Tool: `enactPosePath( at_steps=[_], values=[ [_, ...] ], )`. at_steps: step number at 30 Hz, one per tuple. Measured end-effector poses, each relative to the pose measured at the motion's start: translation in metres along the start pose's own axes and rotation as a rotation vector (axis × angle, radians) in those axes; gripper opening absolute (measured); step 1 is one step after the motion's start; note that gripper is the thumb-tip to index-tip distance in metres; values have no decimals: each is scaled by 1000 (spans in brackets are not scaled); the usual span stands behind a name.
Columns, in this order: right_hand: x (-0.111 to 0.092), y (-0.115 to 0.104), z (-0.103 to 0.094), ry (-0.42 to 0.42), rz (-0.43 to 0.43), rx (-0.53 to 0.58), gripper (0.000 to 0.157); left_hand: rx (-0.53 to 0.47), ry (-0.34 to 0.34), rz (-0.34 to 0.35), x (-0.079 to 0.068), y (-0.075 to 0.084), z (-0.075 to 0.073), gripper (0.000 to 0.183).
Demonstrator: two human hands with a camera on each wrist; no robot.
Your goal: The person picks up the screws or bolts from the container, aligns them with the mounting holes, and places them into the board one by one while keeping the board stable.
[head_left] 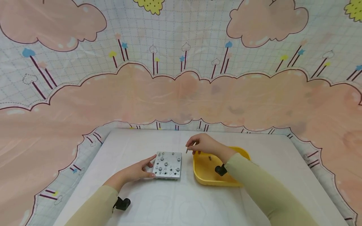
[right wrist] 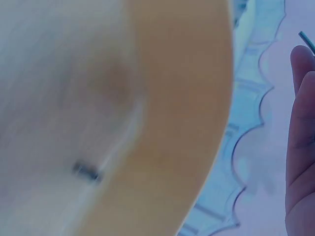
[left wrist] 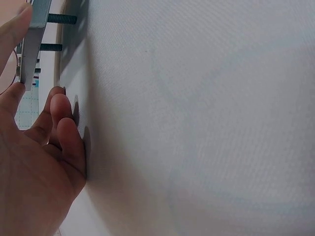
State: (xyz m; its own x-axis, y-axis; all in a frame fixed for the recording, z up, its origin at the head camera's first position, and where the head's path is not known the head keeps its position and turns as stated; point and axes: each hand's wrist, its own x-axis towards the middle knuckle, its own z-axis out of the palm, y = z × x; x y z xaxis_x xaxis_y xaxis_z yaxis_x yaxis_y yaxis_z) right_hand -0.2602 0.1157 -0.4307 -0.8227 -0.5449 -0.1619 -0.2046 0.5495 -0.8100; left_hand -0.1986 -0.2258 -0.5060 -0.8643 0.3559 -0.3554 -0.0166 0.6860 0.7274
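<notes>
My left hand (head_left: 139, 170) holds a square silver metal plate (head_left: 169, 173) at its left side, thumb at the near corner and index finger at the far one. Several screw heads and holes dot its top. Threaded screw ends (left wrist: 62, 19) stick out from its underside in the left wrist view, where the other fingers of the left hand (left wrist: 37, 162) curl close to the table. Right of the plate, my right hand (head_left: 202, 145) pinches a small screw (head_left: 187, 150) over the tray's far left corner; its threaded end shows in the right wrist view.
A yellow tray (head_left: 202, 180) stands right of the plate, partly hidden under the right forearm. One loose screw (head_left: 210, 158) lies inside it. Both sit on a white-covered table (head_left: 158, 204), with a patterned cloth (head_left: 181, 100) hanging behind.
</notes>
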Motion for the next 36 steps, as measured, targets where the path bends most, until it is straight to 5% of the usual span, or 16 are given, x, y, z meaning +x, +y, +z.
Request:
enactPosePath(
  at_steps=[17,36],
  values=[
    [46,-48,67,-85,-78,-57,14,3,-15,-19,0,1,-1,98],
    [60,-58,103,-57,9,-312,7,-7,-18,-21,-3,3,-3,97]
  ],
)
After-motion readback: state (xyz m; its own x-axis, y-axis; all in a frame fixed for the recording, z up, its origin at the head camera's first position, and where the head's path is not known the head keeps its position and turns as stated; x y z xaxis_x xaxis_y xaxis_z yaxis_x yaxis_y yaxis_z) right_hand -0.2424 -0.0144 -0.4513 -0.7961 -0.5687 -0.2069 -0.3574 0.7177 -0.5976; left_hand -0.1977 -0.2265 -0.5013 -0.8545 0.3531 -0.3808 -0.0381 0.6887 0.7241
